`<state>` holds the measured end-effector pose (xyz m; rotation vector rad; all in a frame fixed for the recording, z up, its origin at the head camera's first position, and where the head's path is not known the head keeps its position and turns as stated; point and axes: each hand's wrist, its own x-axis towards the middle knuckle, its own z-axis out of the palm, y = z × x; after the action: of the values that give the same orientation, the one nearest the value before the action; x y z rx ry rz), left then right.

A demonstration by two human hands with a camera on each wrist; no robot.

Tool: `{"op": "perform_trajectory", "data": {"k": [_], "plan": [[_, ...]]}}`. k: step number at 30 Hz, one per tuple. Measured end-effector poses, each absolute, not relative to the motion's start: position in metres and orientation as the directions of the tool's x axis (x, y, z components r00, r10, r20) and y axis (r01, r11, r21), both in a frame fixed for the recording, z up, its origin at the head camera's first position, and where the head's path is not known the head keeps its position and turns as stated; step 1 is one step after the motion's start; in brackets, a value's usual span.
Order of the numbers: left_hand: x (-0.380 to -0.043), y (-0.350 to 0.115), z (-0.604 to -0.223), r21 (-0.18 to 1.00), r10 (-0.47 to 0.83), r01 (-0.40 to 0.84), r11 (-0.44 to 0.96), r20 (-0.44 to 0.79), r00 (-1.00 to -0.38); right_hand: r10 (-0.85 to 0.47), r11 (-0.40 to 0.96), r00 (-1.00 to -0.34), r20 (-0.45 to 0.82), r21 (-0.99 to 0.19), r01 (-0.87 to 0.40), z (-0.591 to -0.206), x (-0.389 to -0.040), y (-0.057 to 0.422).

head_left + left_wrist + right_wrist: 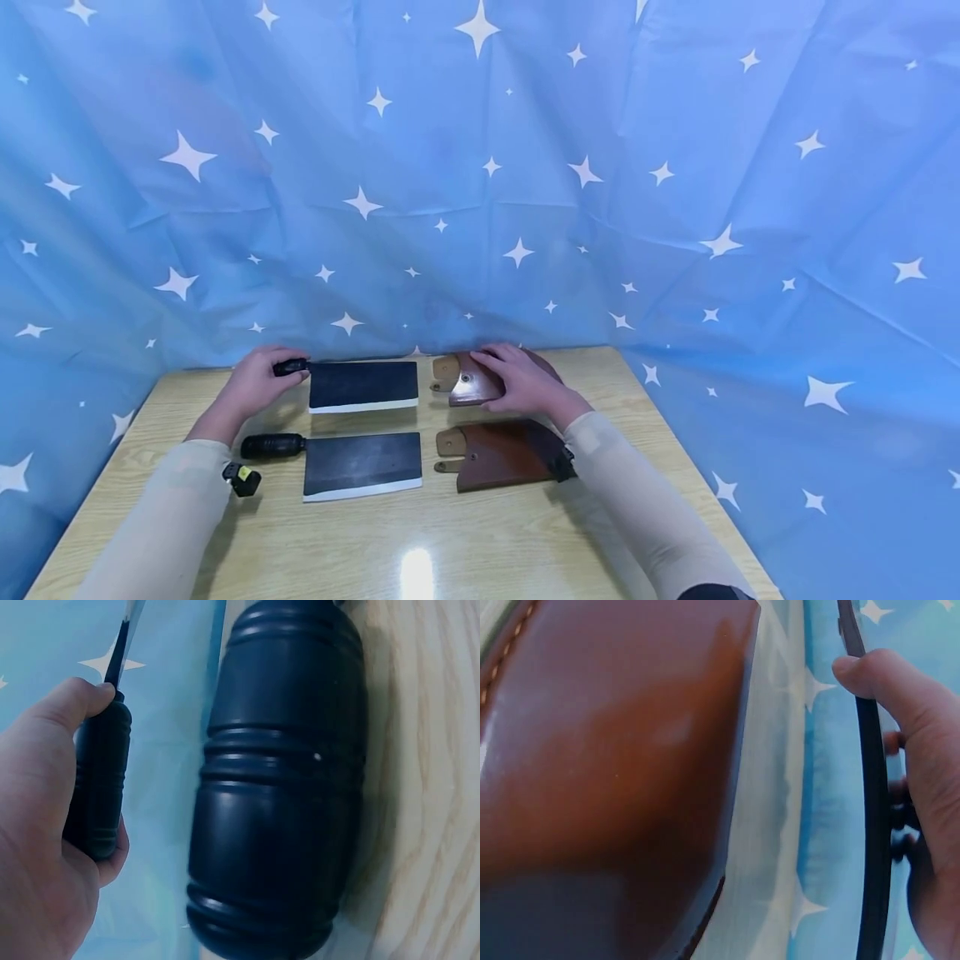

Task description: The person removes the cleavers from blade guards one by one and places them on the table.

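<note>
My left hand [251, 383] grips the black ridged handle [101, 780] of the far cleaver [363, 383], thumb along its neck. Its dark blade, with a pale cutting edge facing me, points right and hovers over its shadow on the table. My right hand [528, 385] holds the far brown leather sheath [471, 385] between thumb and fingers; the right wrist view shows this sheath edge-on. The sheath's tan end with a snap strap faces the blade tip, a small gap between them.
Closer to me, a second cleaver [362, 465] lies on the wooden table [337, 550], handle to the left. A second brown sheath [502, 454] lies to its right, under my right wrist. Behind the table hangs a blue star-patterned cloth [420, 150].
</note>
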<state>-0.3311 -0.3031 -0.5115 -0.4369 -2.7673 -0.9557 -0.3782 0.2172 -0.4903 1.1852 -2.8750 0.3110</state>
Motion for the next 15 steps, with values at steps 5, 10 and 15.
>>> {"op": "perform_trajectory", "data": {"k": [5,10,15], "plan": [[-0.333,-0.303,-0.522,0.573,0.209,0.339,0.746,0.282,-0.937,-0.685,0.702,-0.726,0.065,-0.207,-0.681,-0.498,-0.379,0.217],[-0.338,-0.305,-0.534,0.569,0.203,0.335,0.751,0.283,-0.937,-0.667,0.721,-0.744,0.034,-0.223,-0.657,-0.509,-0.384,0.217],[-0.341,-0.306,-0.543,0.586,0.196,0.328,0.741,0.278,-0.940,-0.651,0.730,-0.759,0.014,-0.264,-0.631,-0.513,-0.389,0.216]]}}
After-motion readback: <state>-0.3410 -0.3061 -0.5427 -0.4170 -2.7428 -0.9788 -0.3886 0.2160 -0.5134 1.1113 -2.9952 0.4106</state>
